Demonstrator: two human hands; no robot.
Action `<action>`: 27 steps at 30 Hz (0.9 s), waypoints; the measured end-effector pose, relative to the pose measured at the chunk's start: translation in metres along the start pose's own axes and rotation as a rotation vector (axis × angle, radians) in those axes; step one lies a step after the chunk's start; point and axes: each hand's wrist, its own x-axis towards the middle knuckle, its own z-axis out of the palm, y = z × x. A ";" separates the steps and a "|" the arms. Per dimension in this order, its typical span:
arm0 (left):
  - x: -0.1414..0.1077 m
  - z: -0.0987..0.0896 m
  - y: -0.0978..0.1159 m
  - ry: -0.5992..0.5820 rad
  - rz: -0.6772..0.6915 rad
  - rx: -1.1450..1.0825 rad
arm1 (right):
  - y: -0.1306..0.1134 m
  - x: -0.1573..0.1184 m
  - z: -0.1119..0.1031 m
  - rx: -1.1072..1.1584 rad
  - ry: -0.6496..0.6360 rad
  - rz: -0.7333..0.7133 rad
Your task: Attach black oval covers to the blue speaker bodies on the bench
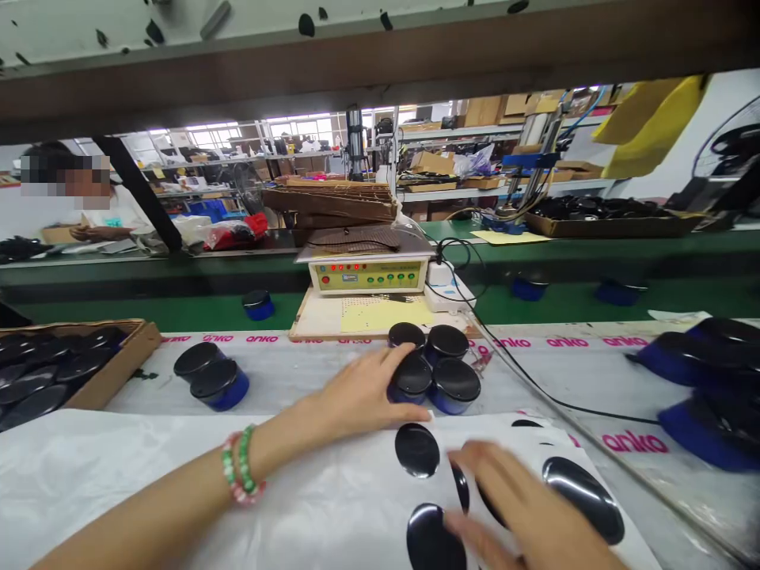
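Several blue round pieces with glossy black tops stand in a cluster on the table. My left hand (pixel 362 388) reaches to the front-left round piece (pixel 411 376), with the thumb in front and the fingers along its far side. Lower right, my right hand (pixel 522 499) is blurred, its thumb and fingers apart over a white sheet (pixel 332 491). Nothing shows clearly between them. Glossy black discs lie on that sheet, among them an upper disc (pixel 417 450), a lower disc (pixel 435 540) and an elongated one (pixel 583 499). The right hand partly hides others.
Two more round pieces (pixel 219 384) stand at left, by a cardboard box (pixel 136 348) of black-topped pieces. More blue pieces (pixel 706 364) sit at right. A control box (pixel 368 273) stands behind on a green conveyor (pixel 195 305). A cable (pixel 534 376) crosses the table. Another person (pixel 112 206) is far left.
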 end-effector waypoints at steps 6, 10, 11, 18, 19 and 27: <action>-0.010 0.013 0.002 0.034 -0.040 -0.063 | 0.044 0.064 -0.011 -0.382 -0.188 0.094; -0.026 0.005 -0.011 0.096 -0.106 -0.068 | 0.047 0.074 0.000 -0.270 -0.245 0.051; -0.030 0.004 -0.014 0.093 -0.110 -0.068 | 0.047 0.073 -0.001 -0.244 -0.243 0.049; -0.038 -0.008 -0.022 0.040 -0.027 -0.088 | 0.048 0.064 -0.027 -0.042 -0.202 0.124; -0.036 -0.010 -0.018 0.057 -0.016 -0.089 | 0.049 0.063 -0.031 0.035 -0.181 0.154; -0.021 -0.004 0.047 0.088 0.128 -0.248 | 0.020 0.061 -0.046 0.836 -0.200 0.198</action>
